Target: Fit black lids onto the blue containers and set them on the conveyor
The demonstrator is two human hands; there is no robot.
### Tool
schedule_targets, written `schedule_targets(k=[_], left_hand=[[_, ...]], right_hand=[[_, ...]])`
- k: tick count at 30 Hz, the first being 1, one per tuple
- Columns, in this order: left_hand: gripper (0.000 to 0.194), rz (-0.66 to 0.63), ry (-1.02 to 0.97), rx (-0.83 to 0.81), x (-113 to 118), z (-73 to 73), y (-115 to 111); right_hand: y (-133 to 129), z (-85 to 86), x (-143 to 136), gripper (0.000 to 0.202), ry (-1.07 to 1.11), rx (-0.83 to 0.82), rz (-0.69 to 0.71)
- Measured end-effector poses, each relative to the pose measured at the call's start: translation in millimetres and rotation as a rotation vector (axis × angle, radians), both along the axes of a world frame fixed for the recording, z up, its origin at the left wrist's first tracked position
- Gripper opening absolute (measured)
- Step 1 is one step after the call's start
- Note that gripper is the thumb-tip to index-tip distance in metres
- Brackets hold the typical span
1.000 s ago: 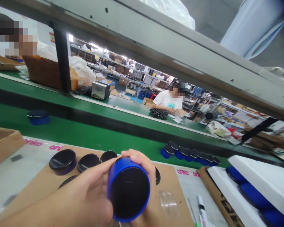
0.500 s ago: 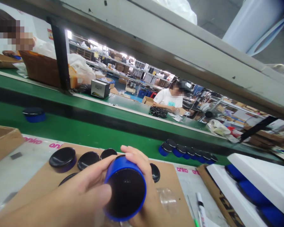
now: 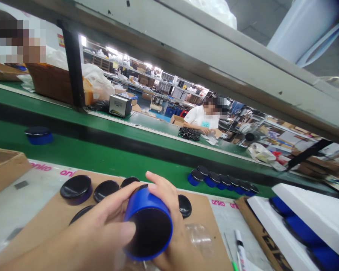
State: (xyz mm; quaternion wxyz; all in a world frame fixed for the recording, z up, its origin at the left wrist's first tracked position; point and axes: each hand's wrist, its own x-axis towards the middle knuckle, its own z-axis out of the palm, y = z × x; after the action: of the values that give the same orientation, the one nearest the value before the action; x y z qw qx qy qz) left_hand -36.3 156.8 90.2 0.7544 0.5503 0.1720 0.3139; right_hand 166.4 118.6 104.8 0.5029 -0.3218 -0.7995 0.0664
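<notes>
A blue cylindrical speaker [image 3: 148,222] with a black end face is held tilted toward me, low in the middle of the view. My left hand [image 3: 96,233] comes in from the lower left, with its thumb on the black face and a finger along the rim. My right hand [image 3: 177,241] grips the speaker's right side from below, one finger curled over the top. Under my hands lies a cardboard sheet [image 3: 45,222] with several black-topped speakers [image 3: 76,187] standing on it.
A green conveyor belt [image 3: 101,158] carries one blue speaker [image 3: 38,134] and a row of them [image 3: 223,182]. A white foam tray [image 3: 299,203] with blue speakers lies right, a pen [image 3: 240,248] beside it. A cardboard box [image 3: 2,169] sits left. A person [image 3: 202,118] works opposite.
The speaker has tipped slightly in my hands and my thumb has slid further onto its black face. The single speaker on the belt has drifted left.
</notes>
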Motion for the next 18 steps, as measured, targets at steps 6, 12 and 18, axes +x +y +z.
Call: schedule_targets(k=[6, 12, 18], left_hand=[[0.056, -0.07, -0.006, -0.032, 7.4, 20.0, -5.3], [0.071, 0.038, 0.079, -0.005, 11.8, 26.8, -7.4], [0.065, 0.104, 0.123, 0.007, 14.4, 35.4, -9.4]], right_hand=[[1.9, -3.9, -2.7, 0.045, -0.076, 0.126, -0.037], [3.0, -6.9, -5.1, 0.048, -0.053, 0.132, -0.06], [0.4, -11.6, -10.0, 0.068, -0.005, 0.079, -0.091]])
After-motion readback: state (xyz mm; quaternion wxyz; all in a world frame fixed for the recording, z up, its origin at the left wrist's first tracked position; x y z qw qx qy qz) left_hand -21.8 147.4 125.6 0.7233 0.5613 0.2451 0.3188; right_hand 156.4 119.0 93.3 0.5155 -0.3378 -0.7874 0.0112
